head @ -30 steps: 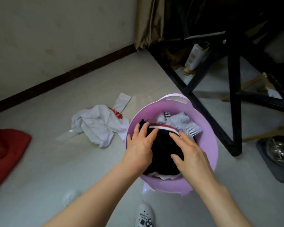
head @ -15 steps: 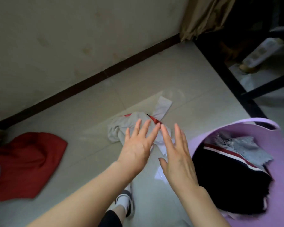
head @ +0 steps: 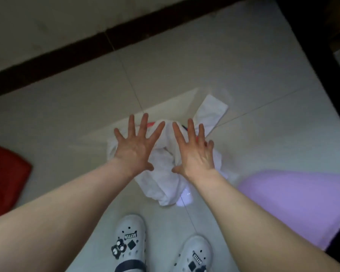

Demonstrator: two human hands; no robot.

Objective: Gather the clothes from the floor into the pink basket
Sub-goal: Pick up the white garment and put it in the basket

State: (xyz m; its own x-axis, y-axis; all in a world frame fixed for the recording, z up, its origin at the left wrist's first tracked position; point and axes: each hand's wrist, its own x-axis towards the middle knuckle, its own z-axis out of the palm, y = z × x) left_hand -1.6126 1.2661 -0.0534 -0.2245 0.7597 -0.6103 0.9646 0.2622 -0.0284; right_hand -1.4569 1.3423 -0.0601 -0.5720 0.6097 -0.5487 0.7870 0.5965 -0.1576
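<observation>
A crumpled white garment point(head: 163, 183) with red trim lies on the tiled floor in the middle of the view. My left hand point(head: 136, 144) and my right hand point(head: 194, 152) hover side by side above it, palms down, fingers spread wide, holding nothing. The pink basket point(head: 294, 209) stands at the right edge, only its outer wall and a strip of dark clothing inside showing. A red garment point(head: 4, 175) lies on the floor at the far left.
My two white clogs point(head: 130, 242) stand on the floor just below the white garment. A dark skirting board point(head: 86, 46) runs along the wall at the top. A black furniture frame point(head: 318, 46) fills the upper right corner.
Both hands left the dark clothes in the basket and swung left over the white garment, fingers spreading. The view tilted down and left, so the basket slid to the right edge.
</observation>
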